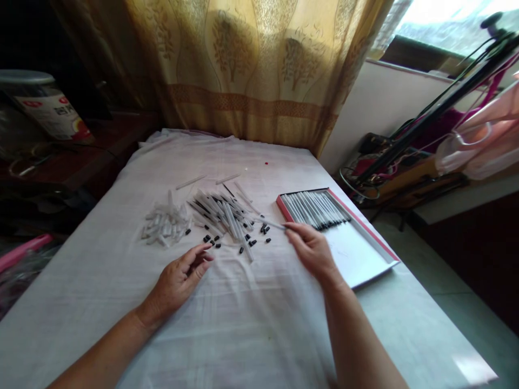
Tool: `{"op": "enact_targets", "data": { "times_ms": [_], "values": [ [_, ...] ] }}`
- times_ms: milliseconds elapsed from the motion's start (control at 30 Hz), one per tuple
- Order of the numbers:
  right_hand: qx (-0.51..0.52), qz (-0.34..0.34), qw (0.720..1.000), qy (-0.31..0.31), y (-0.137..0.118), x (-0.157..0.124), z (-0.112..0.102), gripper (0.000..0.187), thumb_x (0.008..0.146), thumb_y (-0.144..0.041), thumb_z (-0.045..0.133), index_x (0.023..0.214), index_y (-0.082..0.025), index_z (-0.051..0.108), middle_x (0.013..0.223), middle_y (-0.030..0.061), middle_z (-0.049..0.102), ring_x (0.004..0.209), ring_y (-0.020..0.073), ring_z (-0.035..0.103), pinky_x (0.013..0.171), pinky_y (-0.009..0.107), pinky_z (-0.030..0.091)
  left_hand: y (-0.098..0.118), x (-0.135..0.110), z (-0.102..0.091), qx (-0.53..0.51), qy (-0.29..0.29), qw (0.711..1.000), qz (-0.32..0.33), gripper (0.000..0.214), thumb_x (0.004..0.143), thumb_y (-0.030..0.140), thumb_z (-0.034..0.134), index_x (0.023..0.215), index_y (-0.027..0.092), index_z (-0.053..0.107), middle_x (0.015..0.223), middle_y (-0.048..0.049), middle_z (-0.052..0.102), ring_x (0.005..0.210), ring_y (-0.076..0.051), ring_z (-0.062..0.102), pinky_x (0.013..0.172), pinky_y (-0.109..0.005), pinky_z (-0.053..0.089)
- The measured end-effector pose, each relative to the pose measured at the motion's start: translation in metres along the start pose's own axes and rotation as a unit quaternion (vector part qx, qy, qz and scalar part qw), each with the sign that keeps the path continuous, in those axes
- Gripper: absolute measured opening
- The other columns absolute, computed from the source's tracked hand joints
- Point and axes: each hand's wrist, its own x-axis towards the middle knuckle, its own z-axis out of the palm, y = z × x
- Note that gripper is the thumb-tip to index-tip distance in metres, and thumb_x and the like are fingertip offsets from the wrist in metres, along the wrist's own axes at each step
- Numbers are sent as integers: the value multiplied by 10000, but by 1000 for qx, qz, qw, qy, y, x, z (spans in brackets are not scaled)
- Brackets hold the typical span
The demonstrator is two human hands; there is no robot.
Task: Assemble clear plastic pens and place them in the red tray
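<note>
My right hand [308,249] pinches the dark end of a slim translucent pen [271,222], which points left towards the pile. My left hand [182,275] hovers or rests just in front of some small black caps [207,238], fingers apart and holding nothing that I can see. Behind the caps lies a loose heap of translucent pen barrels [221,208] with dark thin pieces among them. Left of it is a pile of short clear plastic pieces [164,224]. Beside my right hand, a shallow red-edged box [365,259] holds a row of pens [314,209] with black ends.
A white cloth [243,324] covers the table. Two loose tubes [190,182] and a tiny red piece [266,163] lie towards the back. A patterned curtain [243,70] hangs behind. A lidded tub [48,105] stands at left; a dark pole [430,119] leans at right.
</note>
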Motion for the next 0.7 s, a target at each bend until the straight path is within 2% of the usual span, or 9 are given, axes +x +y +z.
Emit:
{"op": "enact_targets", "data": {
  "times_ms": [100, 167, 200, 233, 333, 500, 700],
  "values": [
    [-66, 107, 981, 150, 47, 33, -47, 389, 806, -426, 574, 1039, -157, 729, 899, 104, 741, 765, 225, 678, 708, 349, 531, -2, 0, 0, 17, 1, 1000, 16, 334, 901, 348, 525, 1193, 219, 622, 949, -36, 763, 858, -168, 726, 790, -254, 570],
    [-146, 173, 951, 213, 78, 53, -74, 389, 793, -390, 547, 1029, -136, 724, 851, 109, 737, 755, 236, 676, 709, 357, 525, -2, 0, 0, 32, 2, 999, 32, 294, 901, 353, 529, 1125, 221, 665, 930, -33, 766, 844, -169, 726, 794, -254, 570],
    [-205, 206, 930, 225, 91, 62, -84, 367, 785, -363, 546, 1010, -138, 728, 842, 109, 736, 770, 241, 674, 728, 359, 520, -2, 0, 0, 38, 4, 999, 38, 281, 901, 357, 528, 1093, 221, 681, 922, -33, 767, 839, -170, 726, 794, -253, 571],
    [-259, 240, 909, 222, 101, 69, -91, 336, 769, -338, 551, 978, -153, 737, 840, 105, 736, 792, 246, 672, 743, 355, 515, -1, 0, 0, 45, 6, 998, 43, 274, 902, 361, 527, 1069, 220, 692, 915, -33, 768, 834, -171, 726, 792, -253, 572],
    [-303, 281, 888, 202, 121, 80, -98, 292, 738, -272, 559, 922, -159, 755, 861, 126, 737, 812, 269, 667, 739, 360, 505, 0, 1, 0, 59, 10, 997, 48, 271, 905, 367, 523, 1041, 221, 706, 909, -34, 771, 825, -173, 728, 787, -254, 576],
    [-336, 305, 876, 165, 132, 83, -88, 348, 788, -284, 520, 1011, -157, 755, 958, 162, 734, 856, 296, 666, 726, 368, 496, 3, 2, 0, 71, 10, 996, 57, 254, 906, 372, 530, 997, 224, 715, 896, -33, 771, 812, -180, 729, 780, -262, 583],
    [-362, 307, 873, 117, 134, 87, -83, 358, 780, -309, 545, 1046, -216, 766, 1008, 122, 744, 925, 293, 663, 748, 357, 480, 5, 2, -1, 75, 6, 995, 65, 238, 912, 352, 524, 993, 227, 710, 888, -30, 768, 803, -175, 727, 759, -253, 582]
  ]
}}
